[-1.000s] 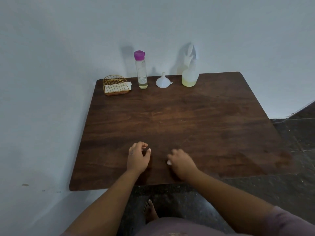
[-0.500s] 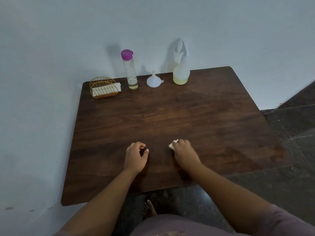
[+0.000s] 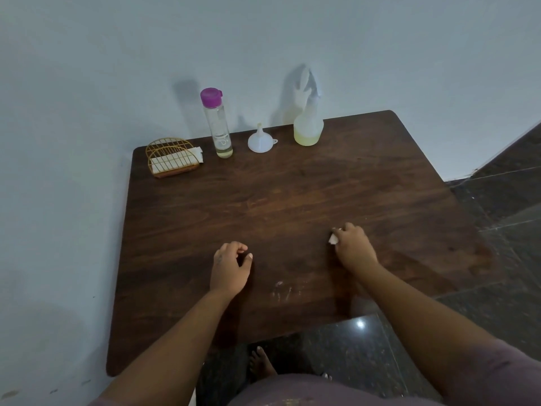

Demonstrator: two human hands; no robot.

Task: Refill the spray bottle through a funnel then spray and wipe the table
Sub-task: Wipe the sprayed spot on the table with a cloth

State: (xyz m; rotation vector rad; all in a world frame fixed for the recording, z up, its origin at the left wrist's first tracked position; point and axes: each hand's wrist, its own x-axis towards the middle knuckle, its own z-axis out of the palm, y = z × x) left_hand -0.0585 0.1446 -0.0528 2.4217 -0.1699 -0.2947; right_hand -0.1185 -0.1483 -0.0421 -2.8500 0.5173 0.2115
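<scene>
While the left hand point(image 3: 229, 268) rests on the near part of the table point(image 3: 292, 200) with its fingers loosely curled and holding nothing, probably to steady the body, the right hand point(image 3: 352, 247) presses down with its fingers bunched around a small white tissue point(image 3: 333, 238), of which only a corner shows; this looks like the wiping step. Some pale streaks point(image 3: 282, 290) lie on the wood between the hands, nearer the edge, so that patch likely needs a pass. Along the far edge by the wall stand a wire napkin holder point(image 3: 172, 159), a clear bottle with a purple cap point(image 3: 218, 124), nearly empty, then a white funnel point(image 3: 260, 139) set mouth-down, and the spray bottle point(image 3: 308, 124), upright, translucent, with yellowish liquid filling its lower part.
</scene>
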